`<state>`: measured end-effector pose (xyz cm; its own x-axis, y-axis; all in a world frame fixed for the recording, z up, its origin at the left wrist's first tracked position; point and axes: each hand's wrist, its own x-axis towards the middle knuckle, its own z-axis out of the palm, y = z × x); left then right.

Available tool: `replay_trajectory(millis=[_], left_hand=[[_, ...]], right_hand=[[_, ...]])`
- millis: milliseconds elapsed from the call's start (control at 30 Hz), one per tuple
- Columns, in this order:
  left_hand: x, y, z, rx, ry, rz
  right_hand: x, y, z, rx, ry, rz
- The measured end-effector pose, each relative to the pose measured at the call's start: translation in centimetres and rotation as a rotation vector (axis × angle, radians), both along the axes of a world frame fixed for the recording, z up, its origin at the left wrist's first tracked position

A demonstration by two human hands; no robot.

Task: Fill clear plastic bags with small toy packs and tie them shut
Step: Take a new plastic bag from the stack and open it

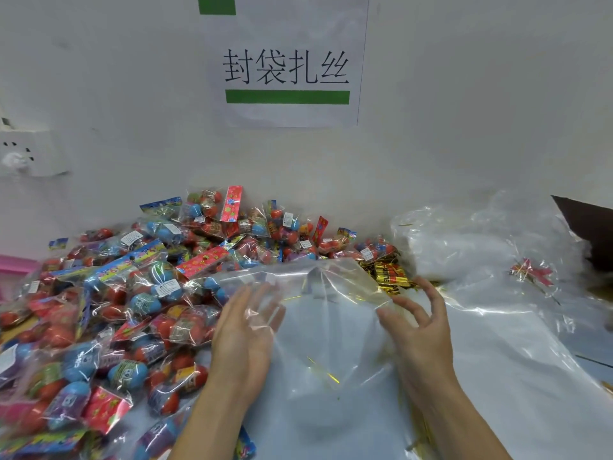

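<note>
A clear plastic bag (318,327) lies spread open in front of me, with nothing inside it that I can see. My left hand (242,336) is under or inside its left side with straight fingers, seen through the film. My right hand (421,330) pinches the bag's right edge between thumb and fingers. A big heap of small toy packs (139,293), holding red, blue and purple eggs under bright header cards, covers the table to the left. Gold twist ties (391,277) lie bundled just behind the bag.
A stack of flat clear bags (504,343) lies to the right, with another wad of plastic (464,240) behind it. A pink tray edge (15,263) shows at far left. The wall carries a paper sign (287,61) and a socket (30,154).
</note>
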<state>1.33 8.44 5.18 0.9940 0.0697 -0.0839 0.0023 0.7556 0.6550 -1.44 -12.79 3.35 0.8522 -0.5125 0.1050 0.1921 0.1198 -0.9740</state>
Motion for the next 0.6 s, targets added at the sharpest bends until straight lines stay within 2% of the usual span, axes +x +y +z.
replay_trajectory(millis=[67, 167, 267, 367, 467, 600], left_hand=[[-0.2, -1.0, -0.4, 0.141, 0.035, -0.002], [-0.7, -2.0, -1.2, 0.478, 0.021, 0.022], [-1.1, -2.3, -1.4, 0.606, -0.004, 0.033], [-1.0, -2.1, -1.0, 0.592, -0.016, 0.116], [-0.9, -1.5, -0.4, 0.463, -0.036, 0.174], [-0.8, -1.2, 0.0, 0.308, -0.028, 0.140]], right_hand=[[0.0, -0.1, 0.1, 0.016, -0.046, -0.039], [0.1, -0.2, 0.1, 0.052, -0.069, -0.060], [0.2, -0.3, 0.0, 0.062, -0.066, -0.055], [0.2, -0.5, -0.1, 0.082, -0.071, -0.049], [0.2, -0.7, -0.1, 0.141, -0.076, -0.005], [0.2, -0.5, 0.1, 0.209, -0.076, 0.064]])
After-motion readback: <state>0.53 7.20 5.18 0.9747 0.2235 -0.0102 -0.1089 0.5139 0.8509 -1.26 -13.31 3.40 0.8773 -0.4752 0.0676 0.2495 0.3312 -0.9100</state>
